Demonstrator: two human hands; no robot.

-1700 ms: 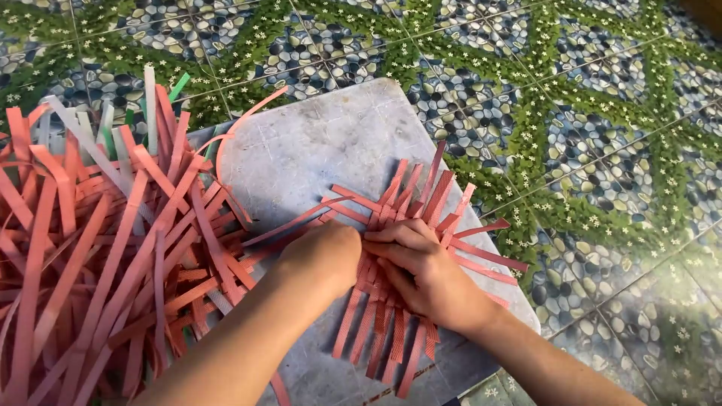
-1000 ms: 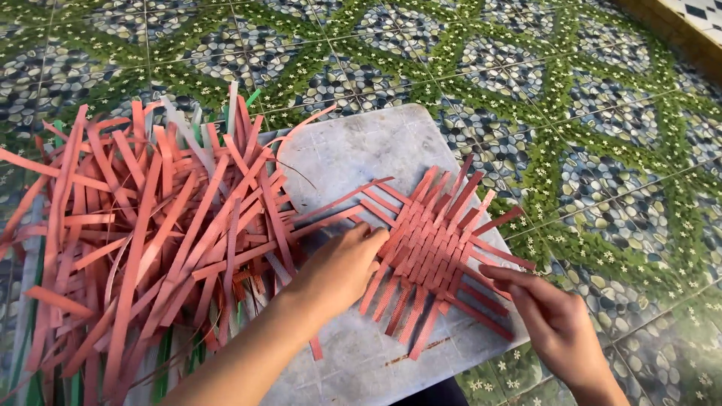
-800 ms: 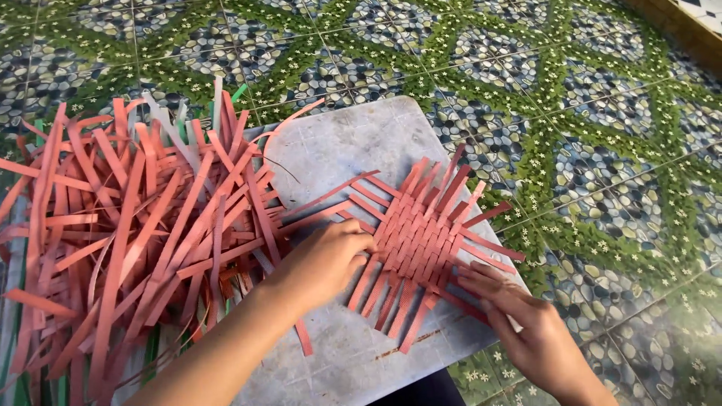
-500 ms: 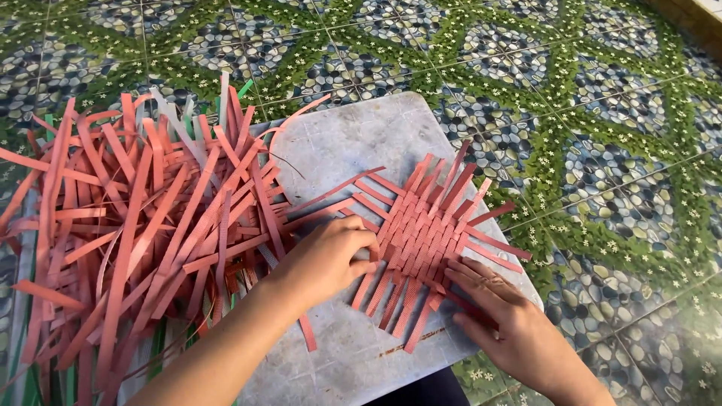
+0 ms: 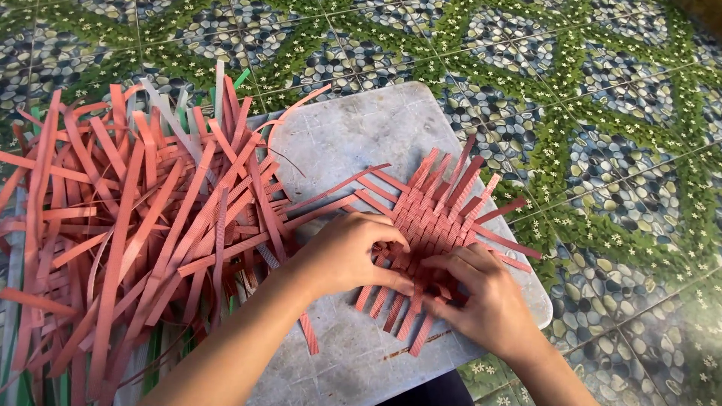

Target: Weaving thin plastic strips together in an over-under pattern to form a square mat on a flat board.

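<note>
A small woven mat of red plastic strips (image 5: pixel 436 214) lies on a worn grey board (image 5: pixel 353 139), with loose strip ends fanning out on all sides. My left hand (image 5: pixel 342 252) presses on the mat's near left part, fingers curled over the strips. My right hand (image 5: pixel 477 297) rests on the mat's near right part, its fingertips pinching strip ends close to the left hand's fingers. Both hands meet over the weave and hide its near half.
A large heap of loose red strips (image 5: pixel 128 225) covers the left side and overlaps the board's left edge; a few pale and green strips (image 5: pixel 239 79) poke out at its far end. Patterned pebble-and-green floor tiles (image 5: pixel 602 150) surround the board.
My right hand came back from the lower right onto the mat and now grips strips beside my left hand. The view shifted slightly.
</note>
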